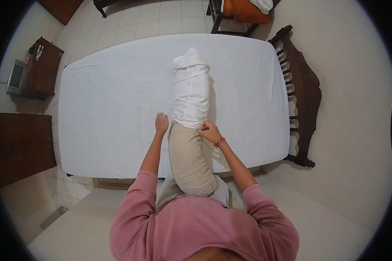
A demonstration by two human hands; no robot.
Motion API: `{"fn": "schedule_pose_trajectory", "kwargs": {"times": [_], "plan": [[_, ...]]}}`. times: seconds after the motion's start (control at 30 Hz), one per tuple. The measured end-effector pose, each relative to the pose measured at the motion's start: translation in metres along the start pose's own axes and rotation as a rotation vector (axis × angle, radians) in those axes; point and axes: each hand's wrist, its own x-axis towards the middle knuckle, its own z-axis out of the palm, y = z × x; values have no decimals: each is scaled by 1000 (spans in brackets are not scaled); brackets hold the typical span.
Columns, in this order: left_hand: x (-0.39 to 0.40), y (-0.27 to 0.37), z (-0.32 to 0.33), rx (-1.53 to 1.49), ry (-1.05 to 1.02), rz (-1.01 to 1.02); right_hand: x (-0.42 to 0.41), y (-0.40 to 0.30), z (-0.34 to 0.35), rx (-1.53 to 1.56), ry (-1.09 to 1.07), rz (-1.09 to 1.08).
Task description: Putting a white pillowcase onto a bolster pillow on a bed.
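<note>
A long beige pillow (189,156) lies across the bed, its near end against my body. A white pillowcase (191,94) covers its far half, with the loose cloth folded over at the far end. My right hand (211,131) pinches the right side of the case's gathered hem, where white cloth meets beige. Just left of that hem, apart from the pillow, my left hand (162,122) is over the sheet with nothing seen in it. Its fingers are blurred.
A white fitted sheet (117,107) covers the mattress. The dark wooden headboard (302,98) rises at the right. Beyond the bed stands a wooden chair (217,24) with orange cloth (248,13). A small television (17,77) and a brown cabinet (44,70) are at the left.
</note>
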Motion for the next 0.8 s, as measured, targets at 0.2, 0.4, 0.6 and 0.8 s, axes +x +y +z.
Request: {"fn": "schedule_pose_trajectory", "kwargs": {"times": [0.2,0.4,0.6,0.8], "plan": [[-49,1,11,-451,-659,-837,4,-22,0,-416,251,-85],[-46,47,17,-162,-595,-451,20,-75,5,-983,774,-615],[-84,80,76,-304,-687,57,60,10,-12,-1120,272,-46],[-94,71,58,-294,-615,-2,51,14,14,-1266,224,-425]]}}
